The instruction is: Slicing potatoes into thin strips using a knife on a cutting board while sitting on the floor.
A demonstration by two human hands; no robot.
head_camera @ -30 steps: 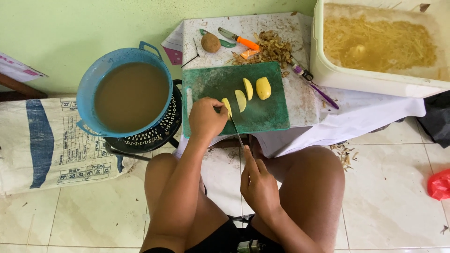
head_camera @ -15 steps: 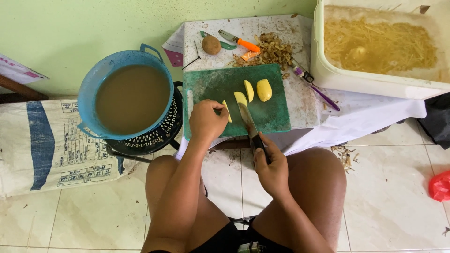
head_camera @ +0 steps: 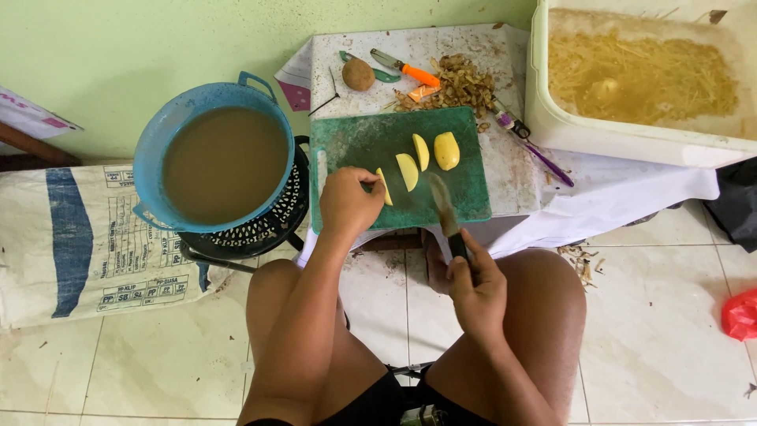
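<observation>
On the green cutting board, set on a low white desk against the green wall, lay peeled potato pieces. The left hand rested at the board's near edge, fingers curled around the nearest potato slice, pinning it to the board. Just beside that slice lay a second slice, then a third, then a larger potato chunk, all close together in a row. The right hand was clenched around the dark handle of a knife; the blade pointed away from the person and lay over the board's near right part, tip close to the second slice, whether touching I could not tell. Beyond the board: an unpeeled potato, an orange-handled peeler, a heap of peelings. To the left, a blue pot of murky brown liquid sat on a black stove. To the right, a white tub held yellowish shreds in liquid. The person's bare knees were over a tiled floor.
</observation>
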